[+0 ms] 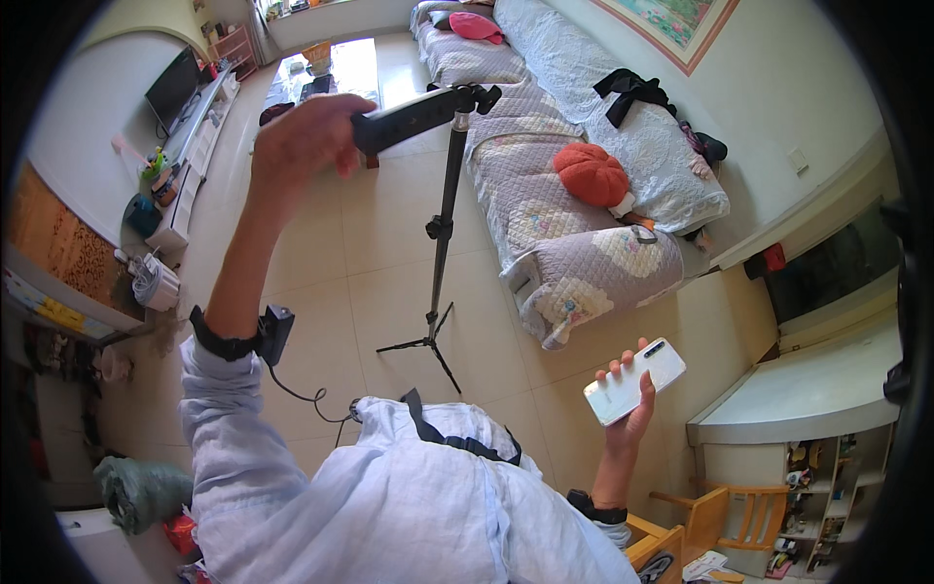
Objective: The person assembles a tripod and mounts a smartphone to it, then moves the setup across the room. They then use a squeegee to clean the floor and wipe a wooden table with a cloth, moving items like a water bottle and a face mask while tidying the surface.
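My left hand [310,135] is raised at the upper left, slightly blurred, at the near end of a long black device [405,120] on top of a black tripod [446,212]. Its fingers meet the end of that device, but whether they grip it is hard to tell. The tripod stands upright on the floor with its legs spread. In my right hand [631,409], lower right, is a white smartphone [633,381], its back with the camera lenses facing up. Each forearm wears a black strap; a small black box [276,334] with a cable sits on the left one.
A sofa [543,190] with a quilted cover and a red cushion [591,174] runs along the right. A low table [357,66] stands beyond the tripod. The television [174,89] and a long white cabinet [191,175] line the left wall. Wooden chairs [751,518] stand at the lower right.
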The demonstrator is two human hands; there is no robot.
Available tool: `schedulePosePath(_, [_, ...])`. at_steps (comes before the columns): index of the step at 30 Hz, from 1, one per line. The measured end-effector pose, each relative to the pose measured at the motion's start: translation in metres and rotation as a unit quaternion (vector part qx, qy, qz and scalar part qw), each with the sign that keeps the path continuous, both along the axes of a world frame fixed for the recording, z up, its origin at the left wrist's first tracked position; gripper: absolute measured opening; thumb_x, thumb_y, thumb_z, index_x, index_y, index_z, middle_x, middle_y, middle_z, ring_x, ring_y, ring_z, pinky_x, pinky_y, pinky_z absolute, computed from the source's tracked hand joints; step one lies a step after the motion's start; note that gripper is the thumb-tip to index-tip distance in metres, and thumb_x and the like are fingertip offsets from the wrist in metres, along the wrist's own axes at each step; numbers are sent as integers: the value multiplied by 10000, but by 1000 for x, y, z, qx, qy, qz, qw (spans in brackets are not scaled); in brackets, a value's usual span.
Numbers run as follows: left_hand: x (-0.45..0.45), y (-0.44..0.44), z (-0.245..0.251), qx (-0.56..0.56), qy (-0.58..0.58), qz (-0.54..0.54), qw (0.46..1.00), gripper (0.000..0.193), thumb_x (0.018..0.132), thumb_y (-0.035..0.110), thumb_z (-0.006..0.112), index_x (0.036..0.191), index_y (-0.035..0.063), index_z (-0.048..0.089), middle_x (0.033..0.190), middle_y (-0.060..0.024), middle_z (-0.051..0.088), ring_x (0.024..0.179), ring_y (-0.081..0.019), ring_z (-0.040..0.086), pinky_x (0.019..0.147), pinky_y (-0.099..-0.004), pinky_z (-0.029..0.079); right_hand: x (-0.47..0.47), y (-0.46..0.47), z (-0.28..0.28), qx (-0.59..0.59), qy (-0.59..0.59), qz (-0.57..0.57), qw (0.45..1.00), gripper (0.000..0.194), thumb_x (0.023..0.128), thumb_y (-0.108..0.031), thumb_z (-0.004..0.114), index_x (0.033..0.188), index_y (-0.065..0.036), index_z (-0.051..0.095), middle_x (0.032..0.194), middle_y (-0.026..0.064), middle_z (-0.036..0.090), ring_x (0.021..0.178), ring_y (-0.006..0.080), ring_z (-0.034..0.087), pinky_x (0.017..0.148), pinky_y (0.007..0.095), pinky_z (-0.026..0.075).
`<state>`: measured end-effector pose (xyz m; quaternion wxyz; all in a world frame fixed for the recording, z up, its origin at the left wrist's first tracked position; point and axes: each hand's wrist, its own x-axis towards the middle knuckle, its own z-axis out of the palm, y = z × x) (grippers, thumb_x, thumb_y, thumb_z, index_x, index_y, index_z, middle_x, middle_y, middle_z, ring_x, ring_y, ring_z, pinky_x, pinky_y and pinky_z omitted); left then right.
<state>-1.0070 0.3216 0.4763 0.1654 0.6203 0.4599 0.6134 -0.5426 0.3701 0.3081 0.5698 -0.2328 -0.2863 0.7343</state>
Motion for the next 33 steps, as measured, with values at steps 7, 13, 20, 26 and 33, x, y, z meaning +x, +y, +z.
schedulePosePath(7, [68, 4, 6, 157, 286, 29, 945, 363, 848, 8, 645, 1208, 42, 604, 941, -109, 682, 762, -169, 650, 626, -309, 536, -12, 6, 6, 14, -12, 33, 999, 660, 864, -223, 641, 1421, -104, 306, 1036, 41, 502, 892, 160, 509, 819, 402, 483])
schedulePosePath(13, [119, 58, 2, 143, 352, 38, 924, 518, 872, 19, 607, 1365, 76, 457, 1230, -161, 595, 925, -299, 664, 727, -352, 569, -19, 4, 10, 34, -10, 51, 998, 663, 869, -241, 637, 1423, -104, 300, 1048, 43, 503, 894, 160, 513, 793, 399, 492])
schedulePosePath(20, [108, 105, 20, 210, 358, 79, 906, 344, 853, 64, 655, 1194, 87, 609, 1250, -80, 596, 1079, -276, 618, 875, -337, 545, -17, -2, 15, 74, -75, 39, 994, 724, 903, -478, 582, 1448, -138, 249, 1032, 45, 471, 847, 156, 488, 738, 357, 466])
schedulePosePath(26, [61, 104, 24, 180, 458, 191, 850, 472, 848, 331, 695, 1277, 181, 567, 1233, -81, 605, 1138, -269, 570, 947, -367, 476, -9, -7, 22, 93, -142, 37, 985, 813, 878, -627, 514, 1457, -137, 222, 1029, 35, 463, 835, 134, 477, 729, 320, 465])
schedulePosePath(33, [62, 115, 7, 137, 413, 148, 888, 420, 902, 271, 639, 1293, 160, 534, 951, -93, 603, 856, -244, 616, 691, -349, 512, -49, 26, 66, 218, -169, 74, 958, 879, 848, -686, 494, 1468, -136, 199, 1047, 30, 461, 838, 131, 472, 757, 317, 474])
